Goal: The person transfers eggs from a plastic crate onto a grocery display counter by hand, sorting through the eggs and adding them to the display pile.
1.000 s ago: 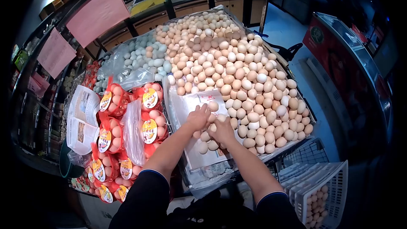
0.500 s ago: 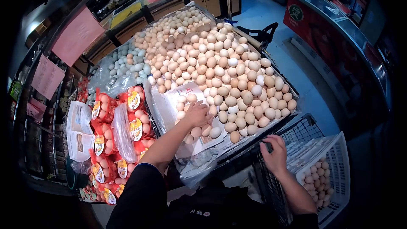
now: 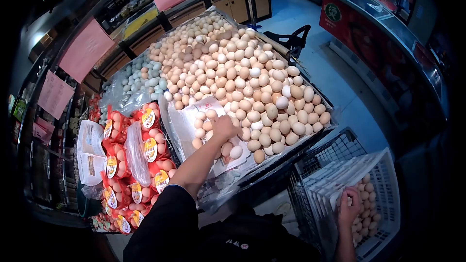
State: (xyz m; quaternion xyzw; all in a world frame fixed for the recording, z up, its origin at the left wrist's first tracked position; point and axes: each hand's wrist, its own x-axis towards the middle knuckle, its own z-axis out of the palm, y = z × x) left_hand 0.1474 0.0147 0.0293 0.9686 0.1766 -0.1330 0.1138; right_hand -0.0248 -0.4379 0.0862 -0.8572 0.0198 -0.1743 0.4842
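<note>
My left hand (image 3: 225, 128) reaches down among loose brown eggs (image 3: 199, 133) at the near left edge of a big egg pile (image 3: 252, 87). Its fingers curl downward, so whatever they hold is hidden. Beneath it, printed paper (image 3: 245, 158) lines this corner of the display, with a few eggs resting on it. Over at the lower right, my right hand (image 3: 349, 207) is at the inner side of a white plastic basket (image 3: 387, 184), beside the eggs (image 3: 368, 208) inside. The fingers of this hand are bent together; what is in them cannot be made out.
Red net bags of eggs (image 3: 115, 162) with round labels stand at the left. Bluish eggs (image 3: 141, 77) lie behind them. A black wire cart (image 3: 335, 150) sits between the display and the basket. Pink signs (image 3: 87, 48) hang at the back; a red freezer (image 3: 359, 39) stands at right.
My right hand has moved down and right from the display's edge to the white basket. My left hand has shifted slightly and curled more among the eggs. The view has shifted slightly.
</note>
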